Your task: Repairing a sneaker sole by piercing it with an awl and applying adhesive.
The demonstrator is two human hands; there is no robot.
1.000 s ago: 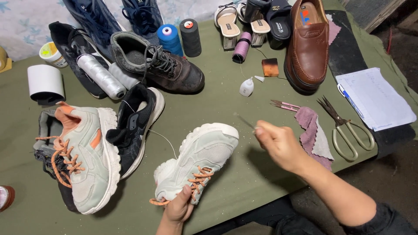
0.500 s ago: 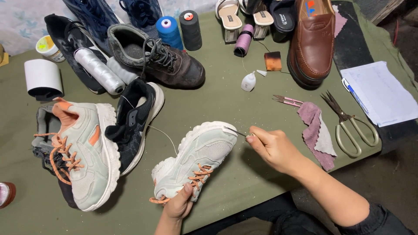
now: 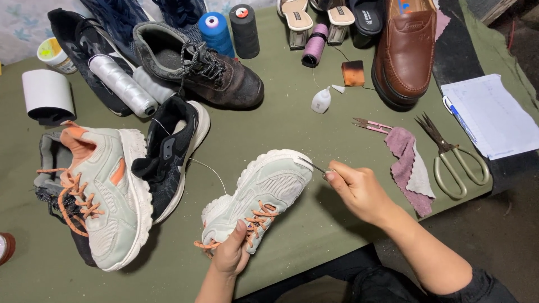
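Your left hand (image 3: 231, 257) is gripping the pale sneaker (image 3: 258, 193) at its laced end, fingers curled shut around it, thumb lying over the orange laces. The sneaker is lying on the green table (image 3: 292, 129), toe pointing away from you and to the right.

Your right hand (image 3: 359, 191) is sitting just right of the sneaker's toe, fingers pinched closed on a thin metal needle (image 3: 313, 166). The needle's tip is touching the toe edge of the sneaker. A fine thread (image 3: 208, 167) is running from the sneaker's left side off to the left.

Left of the sneaker, its mate (image 3: 106, 196) is lying with orange laces loose, and a black shoe (image 3: 171, 154) is resting between the two. Right of the sneaker, beyond your right hand, a mauve cloth (image 3: 405, 163) is lying, with scissors (image 3: 452, 157) just past it and white paper (image 3: 491, 115) farther right.

Beyond the sneaker, a small white bottle (image 3: 321, 101) and pink snips (image 3: 370, 124) are lying. Farther still, a dark boot (image 3: 205, 70), a white spool (image 3: 122, 84), a blue spool (image 3: 216, 32), a black spool (image 3: 245, 29), a purple spool (image 3: 314, 45) and a brown loafer (image 3: 407, 50) are sitting.
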